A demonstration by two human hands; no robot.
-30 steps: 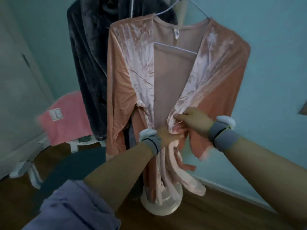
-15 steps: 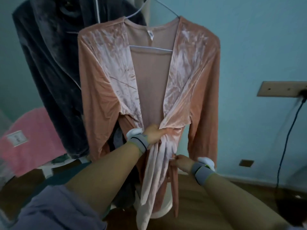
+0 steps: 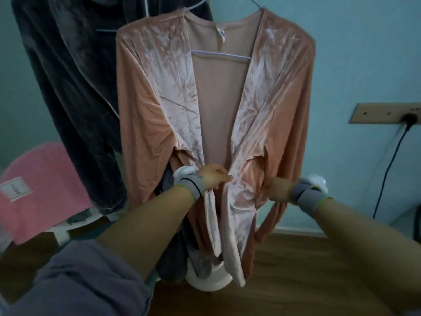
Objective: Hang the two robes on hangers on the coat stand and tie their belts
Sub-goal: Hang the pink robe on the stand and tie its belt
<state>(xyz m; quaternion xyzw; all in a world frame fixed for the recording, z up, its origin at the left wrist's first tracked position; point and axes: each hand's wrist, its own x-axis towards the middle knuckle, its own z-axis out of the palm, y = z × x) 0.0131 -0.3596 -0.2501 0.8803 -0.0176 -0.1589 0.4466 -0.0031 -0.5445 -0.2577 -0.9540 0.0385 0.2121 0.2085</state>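
Velvety pink cloth fills the middle of the room: the pink robe (image 3: 159, 124) hangs on a pale wire hanger (image 3: 222, 54), with the dark grey robe (image 3: 68, 87) hung just behind it to the left, both over the white base of the coat stand (image 3: 209, 281). So the hanging looks done for both; what remains, by my reckoning, is the tying. The person's left hand (image 3: 213, 177) is curled tight at the waist, gripping the gathered front edges where they meet. The right hand (image 3: 279, 189) is out to the side, blurred, fingers closed around what seems to be the end of the belt (image 3: 262, 200), drawn taut across the waist. No finished knot shows on the pink robe yet, only a bunched crossing. Whether the grey robe's belt is tied I cannot tell; its waist is hidden behind the pink one.
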